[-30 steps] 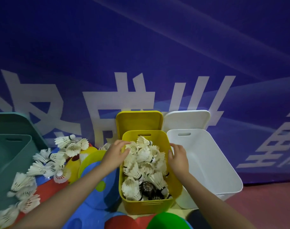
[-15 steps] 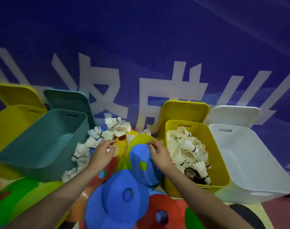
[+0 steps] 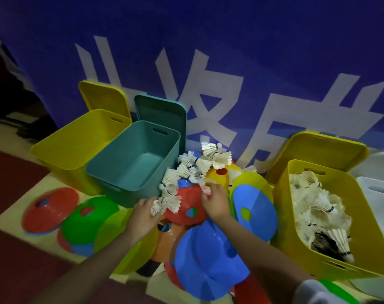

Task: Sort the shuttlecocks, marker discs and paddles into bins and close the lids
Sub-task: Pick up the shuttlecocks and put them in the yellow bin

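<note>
Left hand [image 3: 142,212] is gripping a shuttlecock [image 3: 164,202] and right hand [image 3: 215,201] is pinching another off the loose pile [image 3: 195,170] just beyond both, so I'd grab them by the cork, feathers crush easy.

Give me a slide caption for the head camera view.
Both hands gather shuttlecocks off the marker discs.

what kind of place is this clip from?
Probably a badminton or sports hall: loose shuttlecocks heaped on coloured marker discs, storage bins on the floor, and a big blue printed banner behind.
</note>
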A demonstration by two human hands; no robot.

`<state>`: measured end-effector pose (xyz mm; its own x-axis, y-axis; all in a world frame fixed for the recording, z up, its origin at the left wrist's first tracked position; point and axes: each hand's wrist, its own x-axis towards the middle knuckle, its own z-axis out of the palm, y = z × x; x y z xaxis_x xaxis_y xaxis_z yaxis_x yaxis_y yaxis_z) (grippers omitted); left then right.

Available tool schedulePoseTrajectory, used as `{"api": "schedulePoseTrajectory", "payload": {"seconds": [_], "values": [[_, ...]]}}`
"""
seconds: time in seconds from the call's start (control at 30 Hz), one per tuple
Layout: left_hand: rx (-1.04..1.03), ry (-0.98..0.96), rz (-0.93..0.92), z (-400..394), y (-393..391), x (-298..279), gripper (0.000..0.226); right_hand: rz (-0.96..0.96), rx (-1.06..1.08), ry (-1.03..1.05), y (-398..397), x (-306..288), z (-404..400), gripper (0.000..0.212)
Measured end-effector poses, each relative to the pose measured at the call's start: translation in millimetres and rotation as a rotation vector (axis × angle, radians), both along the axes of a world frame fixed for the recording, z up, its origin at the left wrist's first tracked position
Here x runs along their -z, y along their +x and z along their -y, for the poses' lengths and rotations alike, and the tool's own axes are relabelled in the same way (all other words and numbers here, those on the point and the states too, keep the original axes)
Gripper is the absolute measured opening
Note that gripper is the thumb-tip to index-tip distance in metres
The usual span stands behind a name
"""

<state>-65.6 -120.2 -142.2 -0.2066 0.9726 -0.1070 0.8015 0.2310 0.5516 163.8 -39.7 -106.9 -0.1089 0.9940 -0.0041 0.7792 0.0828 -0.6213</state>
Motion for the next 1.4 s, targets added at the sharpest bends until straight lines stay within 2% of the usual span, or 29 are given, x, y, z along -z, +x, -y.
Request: {"api": "schedulePoseTrajectory", "payload": {"seconds": [0.13, 0.27, 0.37, 0.53, 0.67, 0.87, 1.07, 1.17, 1.27, 1.33, 1.4], "values": [[-0.004, -0.069, 0.027, 4, -4, 12, 0.069, 0.2, 0.03, 0.0, -16, 9, -18, 0.063], [-0.064, -0.06, 0.079, -5, 0, 23, 0.076, 0.315, 0.043, -0.113, -26, 20, -36, 0.077], [-0.142, -0.04, 0.092, -12, 8, 31, 0.074, 0.342, 0.067, -0.115, -29, 28, -48, 0.069], [-0.255, 0.005, 0.1, -18, 19, 41, 0.055, 0.401, 0.087, -0.013, -28, 32, -60, 0.05], [-0.277, 0.079, 0.151, -15, 29, 42, 0.069, 0.34, 0.032, -0.064, -26, 31, -65, 0.043], [-0.204, 0.155, 0.105, -8, 29, 52, 0.072, 0.256, -0.032, -0.133, -9, 37, -69, 0.055], [-0.315, 0.058, 0.119, -17, 48, 49, 0.072, 0.106, -0.079, -0.116, 9, 37, -68, 0.049], [-0.335, 0.012, 0.0, -32, 54, 40, 0.067, 0.05, -0.113, -0.11, 17, 33, -66, 0.048], [-0.187, 0.033, -0.174, -48, 58, 24, 0.061, 0.006, -0.125, -0.09, 24, 26, -65, 0.047], [0.079, -0.022, -0.266, -59, 57, 22, 0.064, -0.023, -0.13, -0.083, 30, 22, -64, 0.047], [0.318, -0.163, -0.324, -68, 52, 24, 0.077, -0.049, -0.142, -0.075, 37, 18, -64, 0.047]]}}
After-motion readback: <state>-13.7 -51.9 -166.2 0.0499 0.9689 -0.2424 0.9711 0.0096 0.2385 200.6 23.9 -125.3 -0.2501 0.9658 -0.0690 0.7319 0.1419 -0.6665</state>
